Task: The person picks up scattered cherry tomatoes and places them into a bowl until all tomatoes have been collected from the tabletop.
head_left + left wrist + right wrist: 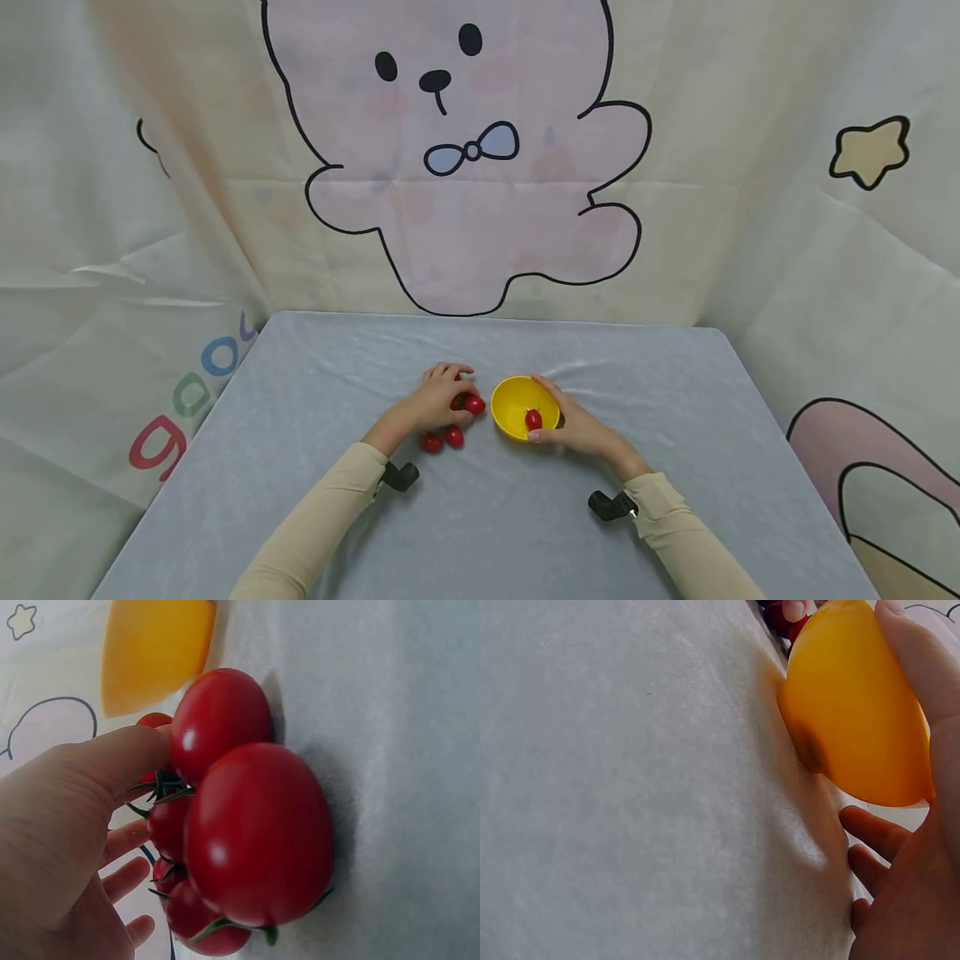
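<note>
My right hand [581, 425] holds a small yellow bowl [504, 400] by its right side, the thumb at the near rim and a finger at the far rim. Inside the bowl lies one red cherry tomato [533, 419]. To the left, my left hand [438, 400] is over a group of cherry tomatoes [474, 405], partly hiding them. The left wrist view has its thumb [124, 754] beside a tomato [221, 724], with the other fingers loosely spread. Closest to that camera is another tomato [259, 832]; several show green stems.
Two tomatoes [453, 436] lie on the grey cloth-covered table [495, 533] just in front of the left hand. A printed curtain [675, 250] hangs behind the table and along both sides. Each wrist wears a black camera mount [611, 505].
</note>
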